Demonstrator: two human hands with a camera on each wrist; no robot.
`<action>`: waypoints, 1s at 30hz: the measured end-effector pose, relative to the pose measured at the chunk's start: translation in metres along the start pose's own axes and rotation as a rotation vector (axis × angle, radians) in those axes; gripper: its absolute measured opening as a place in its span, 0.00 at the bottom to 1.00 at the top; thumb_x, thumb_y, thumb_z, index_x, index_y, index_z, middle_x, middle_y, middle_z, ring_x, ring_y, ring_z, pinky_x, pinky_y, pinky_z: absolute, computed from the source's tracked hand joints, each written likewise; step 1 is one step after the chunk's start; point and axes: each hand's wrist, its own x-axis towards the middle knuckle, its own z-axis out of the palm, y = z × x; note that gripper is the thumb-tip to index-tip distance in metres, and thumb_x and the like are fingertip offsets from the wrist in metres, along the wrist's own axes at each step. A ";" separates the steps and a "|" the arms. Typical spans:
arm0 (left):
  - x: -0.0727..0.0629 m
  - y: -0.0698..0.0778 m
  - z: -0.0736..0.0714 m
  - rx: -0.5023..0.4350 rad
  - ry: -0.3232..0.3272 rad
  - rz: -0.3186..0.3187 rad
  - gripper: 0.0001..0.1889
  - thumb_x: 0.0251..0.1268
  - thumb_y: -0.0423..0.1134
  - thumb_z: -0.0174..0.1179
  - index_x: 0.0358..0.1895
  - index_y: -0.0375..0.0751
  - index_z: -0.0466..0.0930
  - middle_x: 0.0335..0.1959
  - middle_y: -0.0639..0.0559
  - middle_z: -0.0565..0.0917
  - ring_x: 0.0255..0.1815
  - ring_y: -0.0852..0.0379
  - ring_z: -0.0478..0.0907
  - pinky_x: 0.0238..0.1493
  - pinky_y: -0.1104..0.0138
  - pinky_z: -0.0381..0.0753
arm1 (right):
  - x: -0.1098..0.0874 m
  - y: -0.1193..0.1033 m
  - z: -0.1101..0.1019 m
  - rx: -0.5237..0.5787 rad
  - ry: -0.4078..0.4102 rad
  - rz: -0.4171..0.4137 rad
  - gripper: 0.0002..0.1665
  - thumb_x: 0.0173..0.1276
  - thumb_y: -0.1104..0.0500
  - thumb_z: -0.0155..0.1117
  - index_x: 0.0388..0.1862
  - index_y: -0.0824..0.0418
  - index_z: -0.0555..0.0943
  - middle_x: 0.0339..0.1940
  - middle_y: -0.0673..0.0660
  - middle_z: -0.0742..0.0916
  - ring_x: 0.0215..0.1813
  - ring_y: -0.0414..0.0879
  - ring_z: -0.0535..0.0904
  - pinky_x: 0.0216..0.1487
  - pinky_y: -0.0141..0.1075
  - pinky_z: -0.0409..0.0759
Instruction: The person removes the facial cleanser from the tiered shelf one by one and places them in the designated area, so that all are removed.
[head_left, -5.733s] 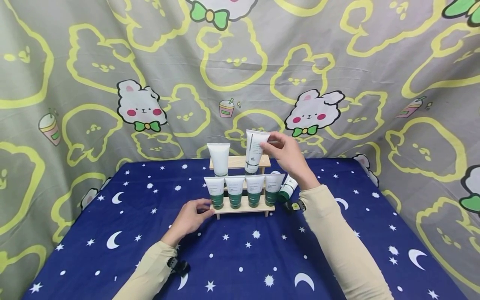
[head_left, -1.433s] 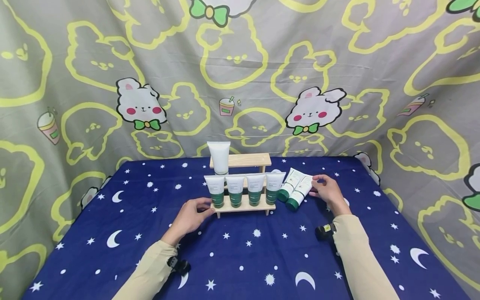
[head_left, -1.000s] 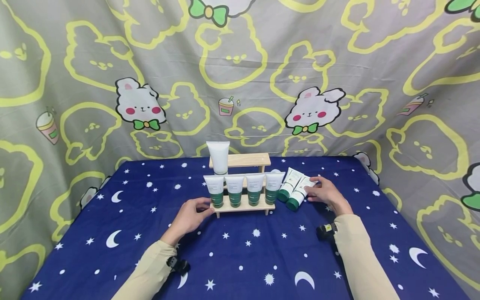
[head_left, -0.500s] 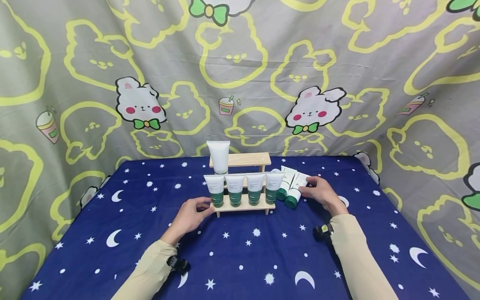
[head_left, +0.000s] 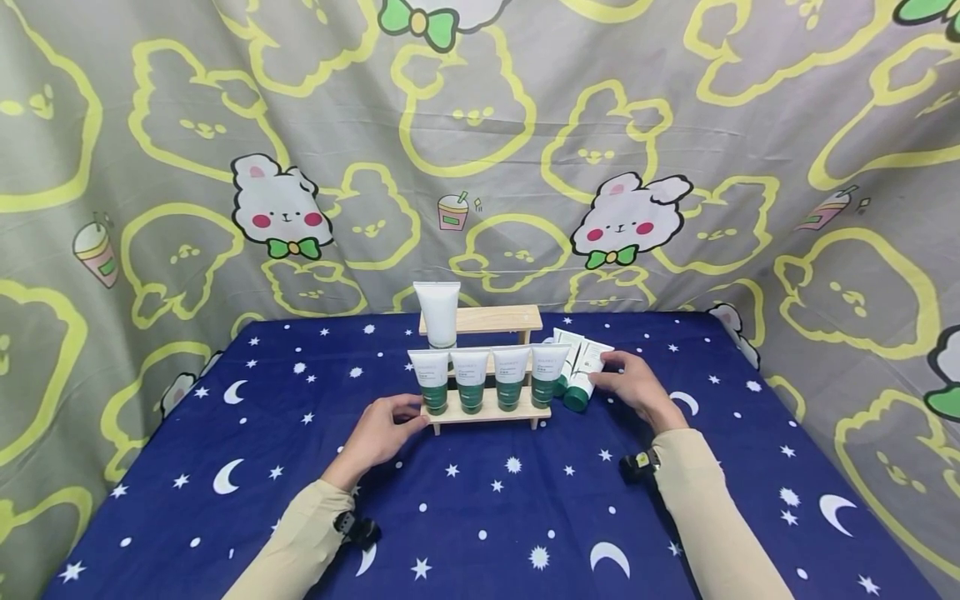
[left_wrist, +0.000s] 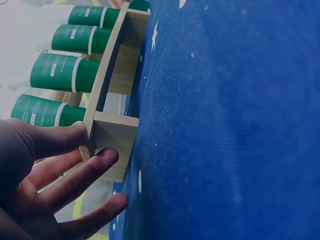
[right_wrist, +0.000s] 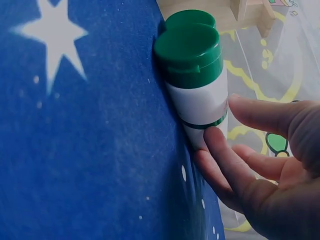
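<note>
A tiered wooden stand holds a row of white-and-green cosmetic tubes, caps down, on its front step. At the back left of the stand a larger white tube stands upright. My left hand pinches the left end of the front step, thumb on the board's edge and index finger at the leg. Two more tubes lie side by side right of the stand, green caps toward me. My right hand touches the nearer lying tube along its side with extended fingers and thumb. The farther lying tube is partly hidden.
A dark blue cloth with white stars and moons covers the table. Behind it hangs a grey curtain with cartoon animals. The stand's top step shows bare wood right of the large white tube.
Earlier my right hand held a white tube above the stand's back; that tube then lay beside the other. Since then both lying tubes have slid left toward the stand. My left hand stayed put.
</note>
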 end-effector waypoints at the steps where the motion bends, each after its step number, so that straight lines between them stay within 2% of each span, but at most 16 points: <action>1: 0.000 0.000 0.000 0.000 0.000 0.001 0.17 0.67 0.38 0.69 0.58 0.39 0.85 0.43 0.47 0.91 0.52 0.47 0.86 0.57 0.49 0.79 | 0.000 0.000 0.000 0.018 -0.007 0.002 0.37 0.72 0.59 0.66 0.73 0.74 0.66 0.70 0.74 0.74 0.63 0.63 0.78 0.64 0.47 0.73; 5: 0.001 0.001 0.001 -0.002 0.002 0.008 0.17 0.67 0.38 0.69 0.57 0.39 0.85 0.43 0.47 0.91 0.51 0.47 0.86 0.57 0.49 0.79 | -0.001 -0.003 -0.002 0.078 -0.033 -0.011 0.37 0.75 0.60 0.63 0.74 0.77 0.63 0.71 0.76 0.72 0.60 0.66 0.83 0.62 0.47 0.79; 8: 0.001 0.001 0.001 -0.003 0.001 0.012 0.17 0.67 0.38 0.69 0.57 0.39 0.85 0.43 0.47 0.91 0.51 0.47 0.86 0.57 0.49 0.79 | -0.002 -0.007 -0.005 0.071 -0.030 -0.018 0.36 0.77 0.59 0.61 0.75 0.76 0.63 0.73 0.75 0.70 0.61 0.67 0.82 0.63 0.50 0.79; 12: 0.001 0.002 0.000 -0.004 -0.002 0.011 0.17 0.67 0.38 0.69 0.58 0.39 0.85 0.44 0.47 0.91 0.52 0.47 0.86 0.58 0.49 0.79 | -0.007 -0.016 -0.011 0.049 0.007 -0.045 0.35 0.78 0.56 0.59 0.76 0.73 0.64 0.74 0.73 0.70 0.65 0.67 0.78 0.66 0.53 0.76; 20: 0.000 0.003 0.000 -0.006 -0.001 -0.005 0.18 0.67 0.38 0.69 0.59 0.39 0.85 0.44 0.47 0.91 0.52 0.47 0.86 0.60 0.48 0.78 | -0.020 -0.042 -0.017 -0.004 0.116 -0.165 0.33 0.79 0.50 0.59 0.74 0.66 0.69 0.73 0.67 0.74 0.72 0.64 0.72 0.68 0.56 0.72; 30: -0.001 0.001 0.000 -0.006 -0.003 0.010 0.17 0.67 0.38 0.68 0.58 0.39 0.85 0.43 0.47 0.91 0.51 0.47 0.86 0.57 0.49 0.79 | -0.040 -0.074 -0.017 0.034 0.139 -0.240 0.33 0.80 0.44 0.57 0.74 0.61 0.70 0.73 0.63 0.75 0.73 0.60 0.72 0.70 0.58 0.70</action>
